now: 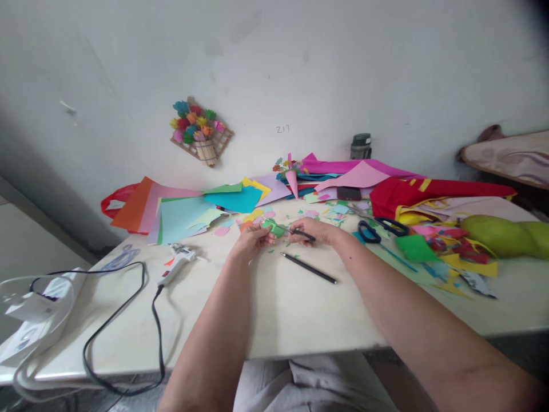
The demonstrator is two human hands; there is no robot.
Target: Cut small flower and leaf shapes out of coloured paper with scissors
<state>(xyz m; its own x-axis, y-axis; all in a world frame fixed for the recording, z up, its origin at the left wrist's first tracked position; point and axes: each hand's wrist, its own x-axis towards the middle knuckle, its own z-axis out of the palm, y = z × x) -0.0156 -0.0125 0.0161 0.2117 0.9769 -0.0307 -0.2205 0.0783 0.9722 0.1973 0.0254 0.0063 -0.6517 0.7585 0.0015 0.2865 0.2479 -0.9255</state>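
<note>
My left hand (254, 239) pinches a small piece of green paper (274, 228) at its left edge, just over the table. From the right, my right hand (316, 230) grips a pair of scissors (303, 234) by the dark handles. The thin blades point left and reach the green paper; whether they are parted I cannot make out. Paper scraps in several colours (313, 214) lie around and beyond both hands. On the bare tabletop nearer to me rests a black pen (309, 268), slanting down to the right.
At left are a glue gun (178, 266) with its black cord and a white power strip (40, 317). Coloured paper sheets (180, 217) lie along the wall. To the right are larger scissors (381, 228), a phone (348, 193), scraps and a green cushion-like object (497, 236).
</note>
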